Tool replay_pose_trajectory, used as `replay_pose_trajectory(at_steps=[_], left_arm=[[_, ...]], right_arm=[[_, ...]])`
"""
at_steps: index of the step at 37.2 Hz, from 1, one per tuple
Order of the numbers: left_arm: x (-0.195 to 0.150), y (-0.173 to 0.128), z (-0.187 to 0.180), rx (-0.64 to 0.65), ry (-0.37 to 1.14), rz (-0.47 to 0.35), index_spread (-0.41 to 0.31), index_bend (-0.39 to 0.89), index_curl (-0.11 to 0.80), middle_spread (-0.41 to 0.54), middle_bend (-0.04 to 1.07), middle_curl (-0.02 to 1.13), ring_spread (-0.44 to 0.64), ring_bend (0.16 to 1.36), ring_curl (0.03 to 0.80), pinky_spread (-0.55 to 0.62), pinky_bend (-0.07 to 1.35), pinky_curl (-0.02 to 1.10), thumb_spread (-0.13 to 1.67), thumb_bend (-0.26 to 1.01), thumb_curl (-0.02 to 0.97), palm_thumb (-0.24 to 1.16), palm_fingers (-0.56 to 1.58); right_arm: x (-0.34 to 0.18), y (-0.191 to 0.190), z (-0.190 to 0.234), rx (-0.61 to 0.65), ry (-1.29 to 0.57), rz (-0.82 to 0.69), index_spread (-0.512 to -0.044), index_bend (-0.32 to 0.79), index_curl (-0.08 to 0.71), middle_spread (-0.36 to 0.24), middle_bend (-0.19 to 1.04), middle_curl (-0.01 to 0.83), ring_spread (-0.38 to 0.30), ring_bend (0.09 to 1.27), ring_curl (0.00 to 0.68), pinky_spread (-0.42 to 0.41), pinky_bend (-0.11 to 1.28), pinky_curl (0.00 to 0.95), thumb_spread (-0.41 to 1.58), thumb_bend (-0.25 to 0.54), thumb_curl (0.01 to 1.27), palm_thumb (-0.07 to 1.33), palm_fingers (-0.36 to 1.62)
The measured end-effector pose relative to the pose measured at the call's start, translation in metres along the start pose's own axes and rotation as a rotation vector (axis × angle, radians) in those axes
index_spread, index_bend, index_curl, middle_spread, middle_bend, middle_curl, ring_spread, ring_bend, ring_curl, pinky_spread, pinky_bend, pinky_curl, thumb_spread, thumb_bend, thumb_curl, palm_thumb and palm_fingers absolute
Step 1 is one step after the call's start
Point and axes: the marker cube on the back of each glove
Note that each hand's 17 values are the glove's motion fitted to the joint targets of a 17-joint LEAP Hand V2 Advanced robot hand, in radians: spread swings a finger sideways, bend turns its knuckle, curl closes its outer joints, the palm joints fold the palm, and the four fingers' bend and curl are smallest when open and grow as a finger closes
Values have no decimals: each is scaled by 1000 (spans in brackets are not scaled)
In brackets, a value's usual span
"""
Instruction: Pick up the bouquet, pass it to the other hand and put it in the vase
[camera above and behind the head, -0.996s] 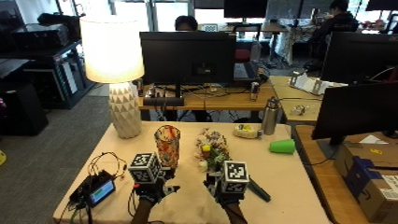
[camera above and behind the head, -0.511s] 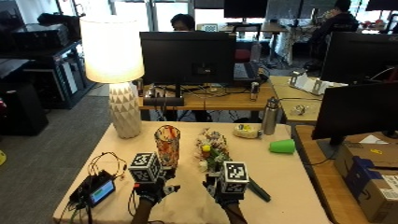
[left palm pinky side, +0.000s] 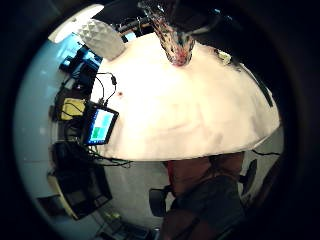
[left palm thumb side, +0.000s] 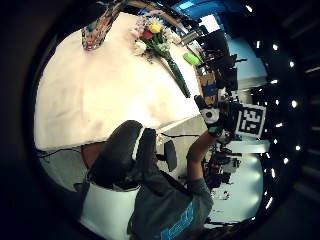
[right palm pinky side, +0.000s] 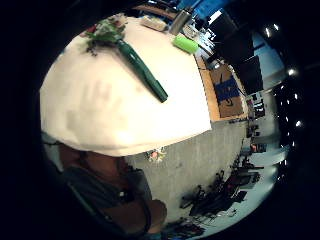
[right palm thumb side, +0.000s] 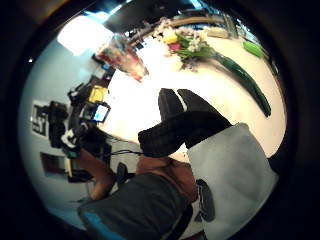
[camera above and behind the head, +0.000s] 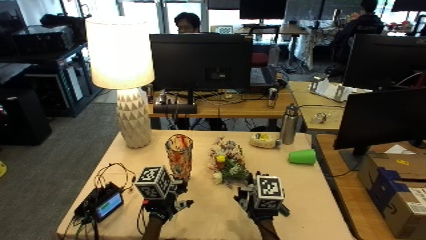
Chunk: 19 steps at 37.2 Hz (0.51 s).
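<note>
On the white table the bouquet lies flat, with its flowers near the far side and its long green stem pointing back toward the person. The vase stands upright just beside it, on the left. Both hands hover low near the front edge and hold nothing. The left hand is in front of the vase with its fingers spread. The right hand is over the stem end, and I cannot tell how its fingers are.

Nothing is picked up yet, so the whole job is still to do. The vase is tall and thin and close to the flowers, so a bump while grabbing the bouquet could tip it. A grab at the flower heads could crush them; the stem looks safer. The stem could also slip during the pass between hands. A lamp and a green cup stand farther off.
</note>
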Motion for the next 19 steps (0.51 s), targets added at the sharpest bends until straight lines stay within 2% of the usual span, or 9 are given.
replay_pose_trajectory(at_steps=[11, 19], left_arm=[[10, 7, 11, 23, 25, 21, -112, 152, 292, 30, 177, 296, 229, 564, 273, 493, 303, 287, 1028, -26, 287, 266, 351], [9, 1, 30, 7, 37, 33, -112, 145, 300, 35, 177, 300, 238, 559, 276, 490, 308, 299, 1029, -26, 295, 265, 340]], right_arm=[[92, -30, 43, 59, -34, 154, -368, 105, 234, 30, 193, 305, 182, 258, 230, 353, 436, 335, 1160, 1, 294, 525, 141], [131, -48, 95, -36, -95, 238, -360, 109, 221, 35, 202, 318, 183, 287, 245, 353, 467, 345, 1127, -14, 312, 562, 126]])
